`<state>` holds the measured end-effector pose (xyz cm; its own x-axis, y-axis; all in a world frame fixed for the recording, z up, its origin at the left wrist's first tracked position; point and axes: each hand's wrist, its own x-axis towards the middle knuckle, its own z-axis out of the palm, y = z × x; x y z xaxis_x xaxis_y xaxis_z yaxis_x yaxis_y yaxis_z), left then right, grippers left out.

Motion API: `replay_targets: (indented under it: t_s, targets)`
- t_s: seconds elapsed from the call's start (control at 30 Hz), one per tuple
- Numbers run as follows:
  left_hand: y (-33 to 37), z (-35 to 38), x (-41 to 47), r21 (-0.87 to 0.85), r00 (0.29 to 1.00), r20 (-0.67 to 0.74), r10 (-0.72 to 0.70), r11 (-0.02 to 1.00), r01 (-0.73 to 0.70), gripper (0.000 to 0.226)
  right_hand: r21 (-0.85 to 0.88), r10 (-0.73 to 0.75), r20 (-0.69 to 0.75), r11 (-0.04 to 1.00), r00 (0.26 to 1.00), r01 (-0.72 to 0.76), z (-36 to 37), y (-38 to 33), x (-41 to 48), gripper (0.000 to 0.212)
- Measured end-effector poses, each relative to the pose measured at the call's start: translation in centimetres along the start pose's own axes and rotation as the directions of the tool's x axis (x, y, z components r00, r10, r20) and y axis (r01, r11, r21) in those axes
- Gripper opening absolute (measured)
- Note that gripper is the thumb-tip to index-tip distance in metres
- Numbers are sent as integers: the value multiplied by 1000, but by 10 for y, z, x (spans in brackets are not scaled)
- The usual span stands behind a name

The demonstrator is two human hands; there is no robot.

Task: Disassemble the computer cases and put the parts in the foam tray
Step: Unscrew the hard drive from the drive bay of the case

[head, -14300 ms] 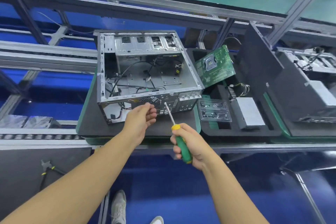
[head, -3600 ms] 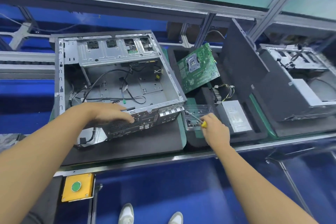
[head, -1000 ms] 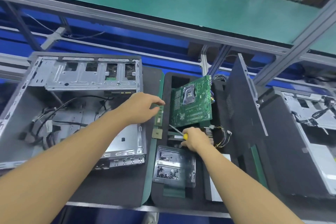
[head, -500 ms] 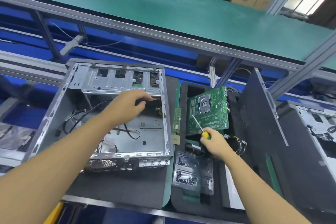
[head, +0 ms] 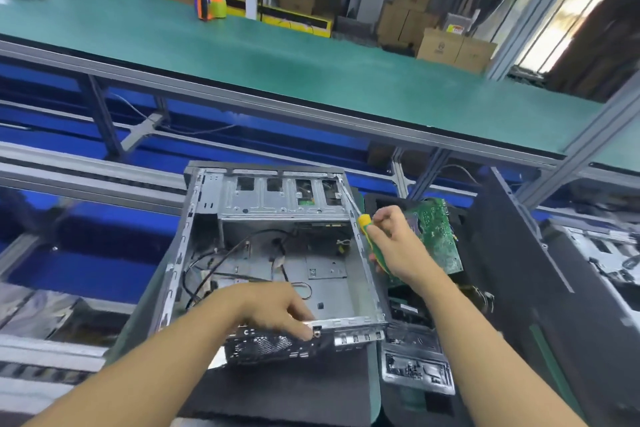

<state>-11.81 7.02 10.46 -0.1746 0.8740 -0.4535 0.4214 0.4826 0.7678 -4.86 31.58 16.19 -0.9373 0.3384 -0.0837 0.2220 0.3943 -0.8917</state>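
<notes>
An open grey computer case [head: 325, 274] lies on a dark mat, with loose black cables inside. My left hand [head: 277, 308] grips the case's near rear edge. My right hand [head: 394, 250] holds a screwdriver [head: 363, 222] with a green and yellow handle, its shaft pointing up to the case's far right corner. To the right sits the black foam tray [head: 471, 243], which holds a green motherboard [head: 440, 236] leaning at the back and a clear packet of parts [head: 419, 367] at the front. My right arm covers part of the tray.
A dark side panel [head: 519, 253] stands upright right of the tray. Another opened case [head: 606, 260] lies at the far right. A green-topped bench [head: 277, 55] runs across the back, with an orange tape dispenser [head: 207, 7] on it. Blue frame and rails lie to the left.
My left hand came out of the case interior and now grips its near rear edge. My right hand lifted the screwdriver from the tray to the case's far right corner. The view tilted up.
</notes>
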Motion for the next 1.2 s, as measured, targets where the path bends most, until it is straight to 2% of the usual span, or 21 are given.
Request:
replay_targets:
  t_s: [0.17,0.3,0.33,0.4,0.47,0.5,0.57,0.63,0.77,0.9,1.0,1.2]
  targets:
    - [-3,-8,-15,83,987,137,-82,994,71,27,47,92,-30,995,995,-91,18,-6,6,12]
    - [-9,-14,-23,-25,981,145,-129,991,134,29,-39,102,10,994,995,-101,25,-15,11,12]
    - [-9,-20,-21,-77,988,98,-122,989,129,29,-55,82,-4,995,997,-82,25,-18,12,13]
    - [-8,-38,-16,-41,983,-167,-76,997,70,25,-45,32,-50,998,998,-34,23,-24,16,17]
    - [-10,-58,-7,88,865,-501,-36,992,92,17,-20,-37,-88,999,995,36,20,-29,23,21]
    - [-11,-66,-2,96,789,-613,-35,988,118,15,-19,-79,-107,997,991,77,19,-32,28,22]
    - [-15,-78,11,34,674,-736,-68,990,137,18,-37,-165,-147,986,975,161,21,-39,39,21]
    - [-16,-88,23,-20,600,-792,-112,987,158,25,-58,-239,-161,971,958,233,27,-47,52,21]
    - [-22,-103,45,-18,509,-848,-148,968,252,39,-131,-318,-107,944,942,304,41,-63,80,26]
    - [-30,-113,63,-75,489,-853,-181,971,229,36,-159,-331,-45,934,943,320,54,-74,99,31]
    - [-34,-119,74,-23,508,-847,-154,967,255,29,-184,-307,-8,936,952,300,61,-73,110,29]
    - [-40,-129,83,-9,506,-850,-149,963,269,19,-236,-283,-26,934,959,269,62,-71,124,29]
